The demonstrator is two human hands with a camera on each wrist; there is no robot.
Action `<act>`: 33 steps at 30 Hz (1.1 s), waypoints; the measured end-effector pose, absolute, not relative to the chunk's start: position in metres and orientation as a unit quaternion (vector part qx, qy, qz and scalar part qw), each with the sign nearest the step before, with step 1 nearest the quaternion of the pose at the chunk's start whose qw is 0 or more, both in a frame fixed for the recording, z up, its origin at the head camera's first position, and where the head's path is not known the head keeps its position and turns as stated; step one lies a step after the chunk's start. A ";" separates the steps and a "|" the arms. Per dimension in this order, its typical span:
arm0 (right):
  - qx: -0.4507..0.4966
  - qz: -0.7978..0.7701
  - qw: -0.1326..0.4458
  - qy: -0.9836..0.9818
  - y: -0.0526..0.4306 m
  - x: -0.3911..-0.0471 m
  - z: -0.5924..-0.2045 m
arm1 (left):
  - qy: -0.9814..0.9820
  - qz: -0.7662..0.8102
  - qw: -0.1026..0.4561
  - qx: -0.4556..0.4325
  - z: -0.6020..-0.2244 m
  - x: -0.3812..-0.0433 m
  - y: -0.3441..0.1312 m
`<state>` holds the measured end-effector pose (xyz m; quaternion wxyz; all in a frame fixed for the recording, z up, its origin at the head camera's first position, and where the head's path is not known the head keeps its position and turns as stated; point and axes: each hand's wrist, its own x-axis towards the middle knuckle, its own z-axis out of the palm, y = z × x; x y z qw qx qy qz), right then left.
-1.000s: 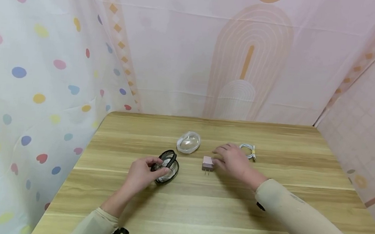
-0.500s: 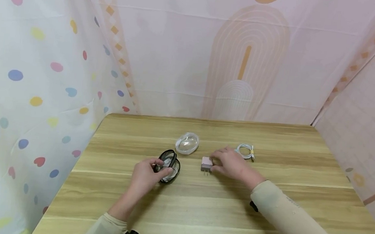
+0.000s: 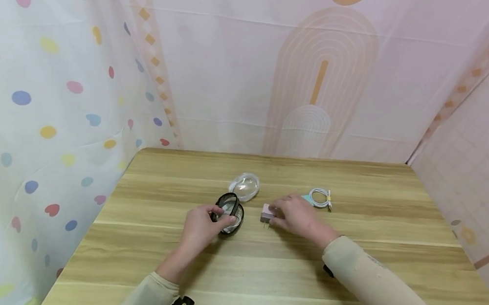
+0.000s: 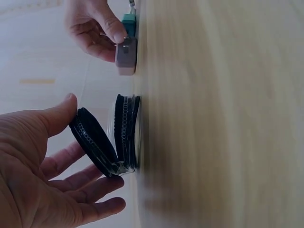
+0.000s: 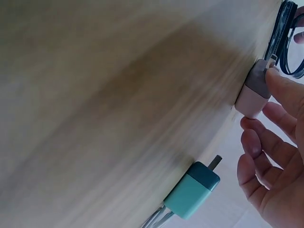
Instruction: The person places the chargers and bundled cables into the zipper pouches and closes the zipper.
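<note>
With thumb and fingers, my left hand [image 3: 199, 224] holds the raised lid of a small round clear case [image 4: 126, 133] edged with a black zipper. The case is partly unfolded, its base on the wooden table, and a coiled white cable [image 3: 230, 221] shows inside. To its right, my right hand [image 3: 301, 219] pinches a pink and grey plug charger [image 5: 256, 90] by its sides, thumb near the metal prongs and index finger opposite. In the head view the charger stays low at the tabletop, its right part covered by the fingers.
Behind the zip case lies a clear round case [image 3: 244, 187] with a whitish rim. Past my right hand, a teal plug charger [image 5: 192, 190] sits beside a coiled white cable [image 3: 319, 199] with a yellow tie. Patterned curtains [image 3: 225, 72] hang around the table [image 3: 259, 276].
My left hand has moved right with the zip case, nearer the charger. My right hand has closed its fingers on the charger and shifted slightly left, uncovering the teal charger.
</note>
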<state>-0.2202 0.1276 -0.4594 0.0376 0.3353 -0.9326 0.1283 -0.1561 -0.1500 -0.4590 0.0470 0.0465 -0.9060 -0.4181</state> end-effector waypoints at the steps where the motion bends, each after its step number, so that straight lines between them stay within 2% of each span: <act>1: 0.335 0.129 0.039 -0.933 0.127 -0.220 -0.460 | -0.906 -0.418 0.050 0.045 -0.459 -0.156 -0.149; 12: 0.324 0.152 0.021 -0.933 0.123 -0.222 -0.457 | -0.906 -0.416 0.064 0.043 -0.462 -0.158 -0.145; 23: 0.334 0.164 0.055 -0.927 0.110 -0.223 -0.458 | -0.906 -0.416 0.063 0.043 -0.463 -0.157 -0.147; 33: 0.361 0.189 0.095 -0.908 0.071 -0.220 -0.451 | -0.905 -0.418 0.066 0.040 -0.460 -0.157 -0.149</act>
